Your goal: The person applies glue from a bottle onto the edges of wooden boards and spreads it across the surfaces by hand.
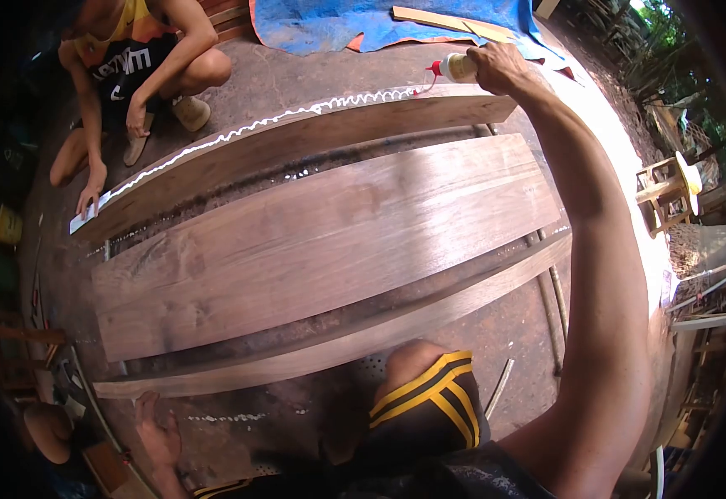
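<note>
My right hand (504, 70), reaching to the far right, is wrapped round a glue bottle (461, 68) with a red tip. The bottle is tilted, its nozzle pointing left over the far board (329, 131), which stands on edge. A squiggly line of white glue (296, 112) runs along that board's top edge. My left hand (160, 432) is low on the left, fingers apart, fingertips right at the near narrow board (329, 343). Between these two lies a wide flat board (321, 241) with a smooth brown grain.
Another person (142, 75) squats at the far left, one hand (94, 195) at the glued board's left end. Metal rods (552, 299) lie under the boards. A blue tarp (321, 25) with wood strips (446, 20) is at the back. A wooden stool (669, 193) stands at right.
</note>
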Demonstrator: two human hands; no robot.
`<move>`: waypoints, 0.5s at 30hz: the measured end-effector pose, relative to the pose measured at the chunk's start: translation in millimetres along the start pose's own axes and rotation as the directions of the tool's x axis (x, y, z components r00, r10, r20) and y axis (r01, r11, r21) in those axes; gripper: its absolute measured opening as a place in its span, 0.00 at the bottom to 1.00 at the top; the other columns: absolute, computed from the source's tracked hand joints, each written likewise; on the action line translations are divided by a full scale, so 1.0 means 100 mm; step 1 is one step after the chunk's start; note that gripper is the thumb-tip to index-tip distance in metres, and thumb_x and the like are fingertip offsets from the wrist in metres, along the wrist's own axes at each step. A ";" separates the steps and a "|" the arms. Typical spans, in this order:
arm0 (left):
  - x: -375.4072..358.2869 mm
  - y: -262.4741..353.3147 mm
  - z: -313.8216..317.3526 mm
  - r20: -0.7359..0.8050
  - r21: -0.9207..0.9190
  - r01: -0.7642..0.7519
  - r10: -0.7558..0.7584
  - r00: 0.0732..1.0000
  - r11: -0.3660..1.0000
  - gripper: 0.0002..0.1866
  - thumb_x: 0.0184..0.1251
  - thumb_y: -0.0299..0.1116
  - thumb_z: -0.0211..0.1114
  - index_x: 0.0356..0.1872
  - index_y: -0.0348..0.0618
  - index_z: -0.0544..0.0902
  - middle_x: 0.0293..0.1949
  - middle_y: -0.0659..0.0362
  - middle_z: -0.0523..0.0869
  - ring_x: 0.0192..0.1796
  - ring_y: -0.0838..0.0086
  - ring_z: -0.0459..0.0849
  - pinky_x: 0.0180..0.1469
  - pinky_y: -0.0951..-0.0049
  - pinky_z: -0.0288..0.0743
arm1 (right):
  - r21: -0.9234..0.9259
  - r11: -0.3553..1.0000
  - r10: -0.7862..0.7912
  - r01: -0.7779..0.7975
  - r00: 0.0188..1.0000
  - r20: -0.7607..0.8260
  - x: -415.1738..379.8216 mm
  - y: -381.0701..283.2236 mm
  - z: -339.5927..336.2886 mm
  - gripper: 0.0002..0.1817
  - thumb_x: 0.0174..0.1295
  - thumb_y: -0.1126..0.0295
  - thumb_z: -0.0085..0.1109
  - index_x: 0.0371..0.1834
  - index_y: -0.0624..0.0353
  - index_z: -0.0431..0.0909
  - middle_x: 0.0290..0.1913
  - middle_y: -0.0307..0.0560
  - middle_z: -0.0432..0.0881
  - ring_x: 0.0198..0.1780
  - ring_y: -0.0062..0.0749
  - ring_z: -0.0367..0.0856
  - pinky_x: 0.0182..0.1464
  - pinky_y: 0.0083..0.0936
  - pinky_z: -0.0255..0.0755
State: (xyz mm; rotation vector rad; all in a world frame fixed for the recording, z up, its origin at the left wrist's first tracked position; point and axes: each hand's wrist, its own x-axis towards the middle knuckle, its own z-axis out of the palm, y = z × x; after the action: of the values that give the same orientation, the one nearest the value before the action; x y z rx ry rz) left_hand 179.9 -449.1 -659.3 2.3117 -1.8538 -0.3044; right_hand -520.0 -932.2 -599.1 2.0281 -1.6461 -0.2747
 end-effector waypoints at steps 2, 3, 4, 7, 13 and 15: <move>0.02 -0.07 0.03 -0.007 0.026 -0.023 0.023 1.000 0.999 0.28 0.55 0.17 0.69 0.61 0.33 0.78 0.63 0.42 0.79 0.68 0.42 0.76 0.72 0.50 0.70 | 0.025 0.998 0.064 -0.064 0.998 0.027 -0.01 0.03 -0.01 0.15 0.55 0.72 0.67 0.48 0.53 0.86 0.40 0.51 0.90 0.43 0.48 0.91 0.44 0.44 0.83; 0.05 -0.02 0.03 -0.001 0.026 -0.031 0.031 1.000 0.999 0.28 0.55 0.17 0.69 0.61 0.33 0.78 0.63 0.42 0.79 0.68 0.42 0.76 0.72 0.50 0.70 | 0.023 0.997 0.069 -0.070 0.997 0.035 0.00 0.05 0.04 0.15 0.55 0.72 0.67 0.48 0.53 0.86 0.40 0.51 0.90 0.43 0.48 0.91 0.44 0.44 0.83; 0.07 0.05 0.05 -0.050 0.079 -0.075 0.079 0.996 0.994 0.31 0.55 0.18 0.70 0.64 0.34 0.76 0.67 0.42 0.76 0.70 0.41 0.73 0.73 0.48 0.68 | 0.004 0.999 0.042 -0.042 0.999 0.007 0.00 0.07 0.09 0.13 0.59 0.70 0.65 0.48 0.52 0.86 0.39 0.53 0.89 0.41 0.48 0.90 0.41 0.45 0.82; 0.20 0.40 0.16 -0.039 0.128 -0.193 0.199 0.979 0.973 0.36 0.55 0.21 0.72 0.68 0.37 0.72 0.72 0.42 0.70 0.74 0.40 0.68 0.75 0.43 0.63 | -0.032 0.999 0.010 -0.011 1.000 -0.016 -0.04 0.16 0.17 0.11 0.63 0.68 0.64 0.49 0.51 0.86 0.37 0.54 0.89 0.39 0.49 0.89 0.39 0.46 0.81; 0.43 0.88 0.50 -0.041 0.015 -0.423 0.423 0.905 0.906 0.40 0.56 0.26 0.74 0.72 0.38 0.69 0.74 0.39 0.67 0.74 0.35 0.65 0.74 0.37 0.61 | -0.005 0.998 0.056 -0.056 0.998 -0.003 -0.12 0.14 0.12 0.17 0.52 0.74 0.71 0.47 0.52 0.86 0.42 0.50 0.90 0.45 0.47 0.91 0.45 0.43 0.84; 0.58 1.02 0.56 -0.101 0.009 -0.459 0.457 0.883 0.888 0.39 0.57 0.26 0.74 0.72 0.38 0.69 0.74 0.38 0.68 0.74 0.35 0.66 0.74 0.37 0.62 | 0.002 0.999 0.032 -0.032 0.999 -0.021 -0.03 0.20 0.18 0.18 0.50 0.72 0.74 0.47 0.52 0.86 0.43 0.50 0.90 0.46 0.46 0.91 0.46 0.42 0.84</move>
State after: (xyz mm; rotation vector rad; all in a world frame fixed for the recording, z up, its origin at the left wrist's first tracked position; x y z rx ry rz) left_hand 81.2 -527.8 -690.5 1.7583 -2.2524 -0.1315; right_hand -545.5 -937.1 -604.9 1.9970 -1.6649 -0.2396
